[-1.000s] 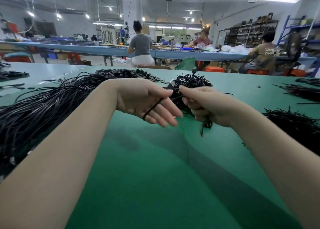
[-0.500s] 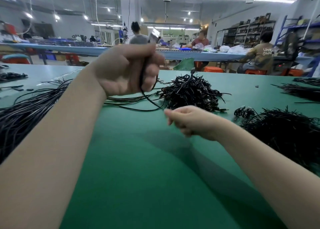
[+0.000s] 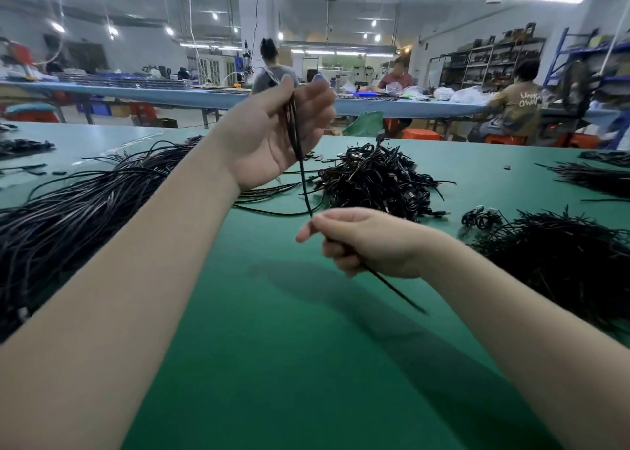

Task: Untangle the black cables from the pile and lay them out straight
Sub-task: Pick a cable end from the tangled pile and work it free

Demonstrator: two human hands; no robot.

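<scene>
Thin glossy black cable [image 3: 304, 190], taut between left hand [image 3: 272, 132], right hand [image 3: 368, 241]

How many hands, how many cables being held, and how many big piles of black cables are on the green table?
Hands: 2, the left hand and right hand.
Held cable: 1, stretched between both hands.
Big cable piles: 3, the straight bundle, the tangled pile, the right heap.
Total: 6.

Single head cam, wide-angle, faces fwd/down over green table [image 3: 306, 364]; hands close, workshop behind.
</scene>
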